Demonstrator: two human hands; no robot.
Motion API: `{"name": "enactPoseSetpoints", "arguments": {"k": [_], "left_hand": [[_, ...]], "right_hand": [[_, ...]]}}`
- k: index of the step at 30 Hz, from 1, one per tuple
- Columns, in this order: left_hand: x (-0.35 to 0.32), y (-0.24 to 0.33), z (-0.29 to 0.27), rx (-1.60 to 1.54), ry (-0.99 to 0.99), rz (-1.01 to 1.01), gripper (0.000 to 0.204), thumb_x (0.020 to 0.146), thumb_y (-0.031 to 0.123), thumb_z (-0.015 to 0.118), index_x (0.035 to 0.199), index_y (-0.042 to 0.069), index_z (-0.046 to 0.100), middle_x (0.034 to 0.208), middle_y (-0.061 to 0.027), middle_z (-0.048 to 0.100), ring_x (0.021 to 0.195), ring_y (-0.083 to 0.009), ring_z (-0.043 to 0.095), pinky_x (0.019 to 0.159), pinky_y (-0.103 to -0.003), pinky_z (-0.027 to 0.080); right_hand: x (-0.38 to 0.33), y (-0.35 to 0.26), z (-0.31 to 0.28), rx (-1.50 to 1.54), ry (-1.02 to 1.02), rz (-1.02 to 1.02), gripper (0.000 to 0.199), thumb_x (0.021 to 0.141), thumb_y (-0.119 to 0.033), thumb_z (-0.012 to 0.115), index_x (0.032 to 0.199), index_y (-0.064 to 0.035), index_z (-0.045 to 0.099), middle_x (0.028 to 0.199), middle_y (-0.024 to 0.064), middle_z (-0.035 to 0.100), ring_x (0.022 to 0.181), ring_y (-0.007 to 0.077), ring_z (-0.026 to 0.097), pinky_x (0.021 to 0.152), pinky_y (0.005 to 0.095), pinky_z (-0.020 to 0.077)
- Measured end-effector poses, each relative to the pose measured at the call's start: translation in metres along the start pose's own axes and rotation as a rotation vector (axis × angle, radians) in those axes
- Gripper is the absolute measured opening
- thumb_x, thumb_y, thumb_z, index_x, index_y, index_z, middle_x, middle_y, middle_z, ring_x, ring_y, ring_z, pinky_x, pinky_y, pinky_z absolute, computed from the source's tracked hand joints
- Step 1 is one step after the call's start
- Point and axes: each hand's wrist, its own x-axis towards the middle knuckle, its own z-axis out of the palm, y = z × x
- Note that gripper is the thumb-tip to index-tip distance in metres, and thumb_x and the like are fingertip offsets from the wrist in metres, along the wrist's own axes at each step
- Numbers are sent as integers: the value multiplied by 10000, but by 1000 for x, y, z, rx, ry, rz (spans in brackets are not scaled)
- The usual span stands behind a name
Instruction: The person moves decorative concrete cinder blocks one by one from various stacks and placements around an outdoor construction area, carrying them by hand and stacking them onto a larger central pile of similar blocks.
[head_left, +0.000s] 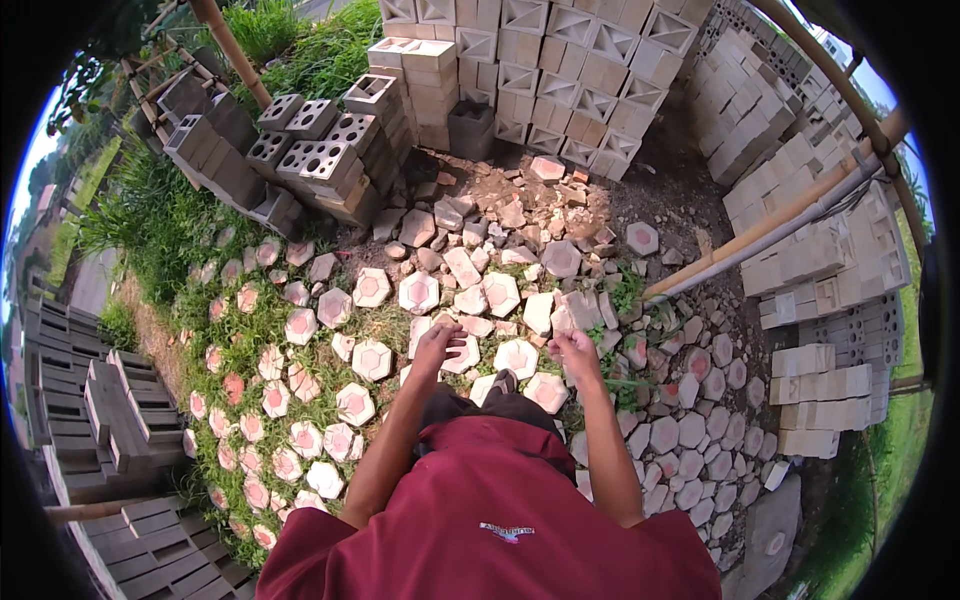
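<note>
Left hand [437,341] and right hand [576,350] both loosely curled, holding nothing, above hexagonal pavers [517,356] strewn over ground.

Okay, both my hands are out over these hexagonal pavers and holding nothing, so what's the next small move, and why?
Probably lower the right hand onto the pale hexagonal paver lying just below and between the hands. Both the right and the left hand look open and empty, hovering above the ground, and that paver looks whole and lies on top of the scatter, so it seems the nearest easy one to grip.
</note>
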Motion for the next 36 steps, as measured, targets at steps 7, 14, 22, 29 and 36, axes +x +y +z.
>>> {"name": "enactPoseSetpoints", "arguments": {"k": [7,14,22,29,36], "left_hand": [[77,55,41,-127,70,37,268,952,245,445,1053,36,578,963,-63,648,840,-124,609,721,-271,476],[208,137,54,-258,75,125,286,955,246,452,1061,8,571,946,-73,638,804,-117,601,720,-241,484],[413,164,10,-370,193,117,278,934,242,465,1037,15,589,954,-73,651,828,-119,600,721,-248,467],[554,174,-24,-472,299,31,282,942,234,435,1027,13,590,929,-67,650,825,-123,588,712,-248,446],[678,166,-54,-536,457,-26,252,937,222,467,996,8,588,905,-61,648,779,-101,580,695,-227,443]], "right_hand": [[95,-70,27,-23,-129,-27,195,887,-182,603,931,5,564,794,51,629,686,93,597,613,215,493],[230,-156,64,-143,-294,-116,192,894,-173,594,947,10,570,809,41,621,733,98,595,675,235,498],[399,-206,133,-372,-309,-27,192,901,-168,584,968,11,563,839,55,625,763,115,605,708,244,500],[558,-207,195,-381,-379,66,230,908,-173,580,1043,6,526,843,75,622,752,126,608,712,253,507],[741,-181,242,-447,-525,107,187,914,-141,557,991,30,557,836,91,658,718,117,609,680,233,489]]}}
